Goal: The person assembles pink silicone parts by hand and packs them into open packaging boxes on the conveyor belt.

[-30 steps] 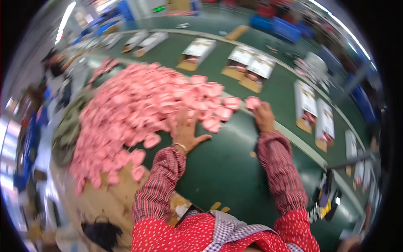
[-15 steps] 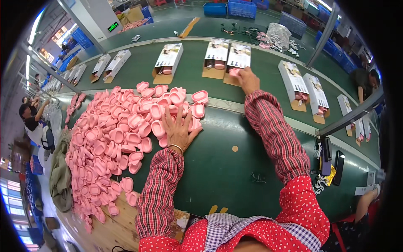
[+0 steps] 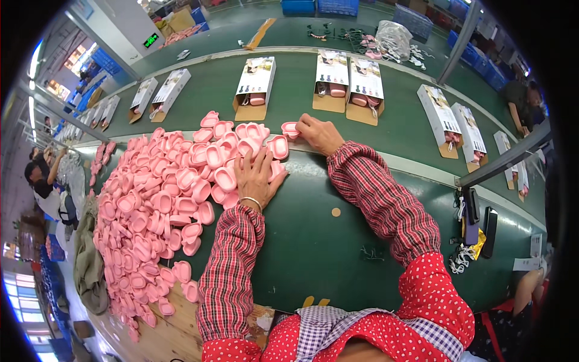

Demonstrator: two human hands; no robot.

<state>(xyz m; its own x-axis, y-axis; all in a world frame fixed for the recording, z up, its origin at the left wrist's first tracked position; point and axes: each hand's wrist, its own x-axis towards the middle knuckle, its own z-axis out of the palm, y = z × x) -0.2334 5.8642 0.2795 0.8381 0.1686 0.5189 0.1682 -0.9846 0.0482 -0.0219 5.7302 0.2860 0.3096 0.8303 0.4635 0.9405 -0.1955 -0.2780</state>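
A large heap of pink oval plastic pieces (image 3: 145,208), each with a hollow rimmed face, covers the left of the green table. My left hand (image 3: 258,176) lies open on the heap's right edge, its fingers stretched over several pieces. Just beyond it, my right hand (image 3: 322,135) pinches one pink piece (image 3: 291,129) by its right end, at the table's far edge. Past that hand, two white boxes (image 3: 331,65) (image 3: 366,78) lie on the belt, their brown flaps open toward me, with pink parts and a white cable inside.
More open boxes (image 3: 256,75) lie along the green conveyor belt (image 3: 211,96), to the left and right. A metal post (image 3: 506,154) slants at the right, near phones and cables (image 3: 463,258). Co-workers are at far left and right. A grey-green cloth (image 3: 89,259) hangs beside the heap.
My right hand has drawn back from the open end of a box, down and left, to a pink piece at the heap's edge. The boxes nearby have shifted right. My left hand stays on the heap.
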